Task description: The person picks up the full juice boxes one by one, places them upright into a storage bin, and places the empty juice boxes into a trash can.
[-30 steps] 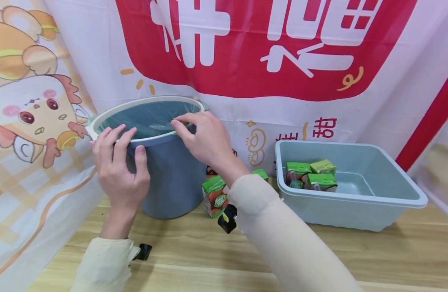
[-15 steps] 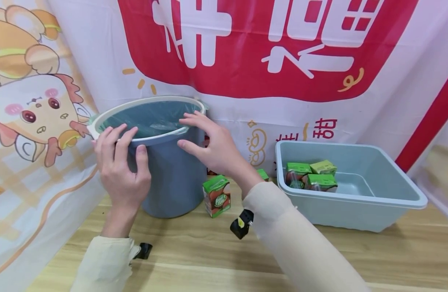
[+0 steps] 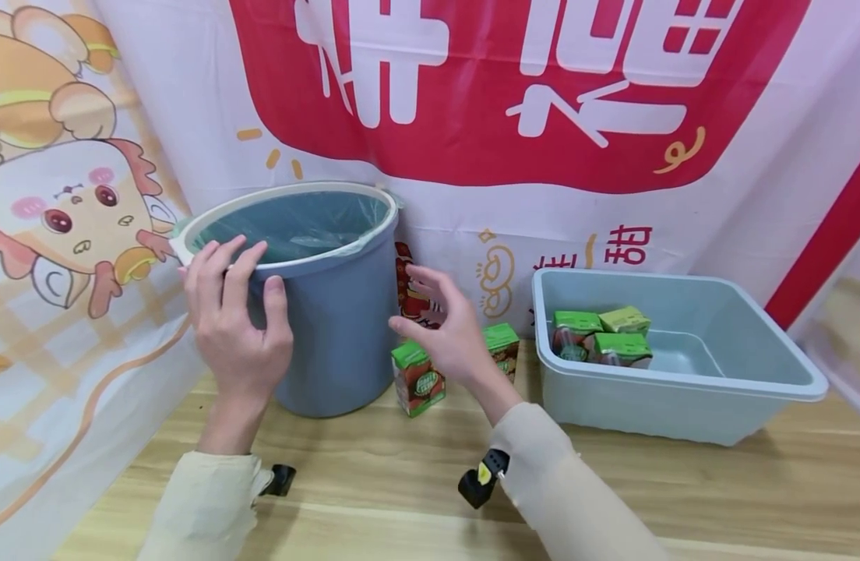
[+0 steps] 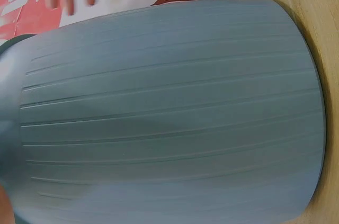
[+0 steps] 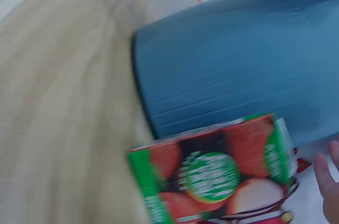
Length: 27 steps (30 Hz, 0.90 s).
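A blue-grey trash can with a white rim and a clear green-tinted bag liner stands at the back left. My left hand holds its near left rim, fingers over the edge and thumb on the outside. The ribbed can wall fills the left wrist view. My right hand is in the air right of the can, fingers loosely spread, holding nothing. Just below it a green-and-red juice carton stands beside the can. A second juice carton is partly hidden behind the right wrist.
On the right a light blue plastic tub holds several green-topped cartons. All stand on a wood-grain table. A printed cloth hangs close behind, and another patterned cloth is at the left.
My right hand has let go of the liner at the can's rim and moved down to the right, above the near juice carton. The left hand has stayed on the rim.
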Each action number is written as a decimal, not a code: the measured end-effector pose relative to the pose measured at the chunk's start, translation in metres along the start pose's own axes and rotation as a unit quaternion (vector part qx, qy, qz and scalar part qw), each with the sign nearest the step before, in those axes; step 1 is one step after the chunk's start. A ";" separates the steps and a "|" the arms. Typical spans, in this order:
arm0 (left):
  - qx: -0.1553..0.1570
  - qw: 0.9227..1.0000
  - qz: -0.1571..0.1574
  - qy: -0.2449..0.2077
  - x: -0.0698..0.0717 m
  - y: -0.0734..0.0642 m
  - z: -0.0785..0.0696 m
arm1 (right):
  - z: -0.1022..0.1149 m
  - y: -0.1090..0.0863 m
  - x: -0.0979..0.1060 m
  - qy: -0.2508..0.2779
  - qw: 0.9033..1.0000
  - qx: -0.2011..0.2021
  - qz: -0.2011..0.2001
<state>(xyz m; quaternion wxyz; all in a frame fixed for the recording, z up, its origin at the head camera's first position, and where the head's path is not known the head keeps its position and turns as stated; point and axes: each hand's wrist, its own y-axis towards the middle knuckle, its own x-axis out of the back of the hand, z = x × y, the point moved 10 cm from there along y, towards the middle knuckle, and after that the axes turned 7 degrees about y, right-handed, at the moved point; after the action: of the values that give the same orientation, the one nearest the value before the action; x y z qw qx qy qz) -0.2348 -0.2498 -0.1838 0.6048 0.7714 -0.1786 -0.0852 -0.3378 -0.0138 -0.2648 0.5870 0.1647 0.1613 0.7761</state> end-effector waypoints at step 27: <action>0.002 1.000 0.002 0.000 -0.001 -0.001 0.000 | -0.056 -0.048 0.000 -0.122 0.988 -0.089 -0.008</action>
<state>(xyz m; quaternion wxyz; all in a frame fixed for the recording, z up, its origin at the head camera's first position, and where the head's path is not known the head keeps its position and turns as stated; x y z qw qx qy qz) -0.2351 -0.2492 -0.1843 0.6033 0.7723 -0.1807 -0.0834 -0.3220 -0.0042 -0.3363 0.6208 0.2042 0.0196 0.7567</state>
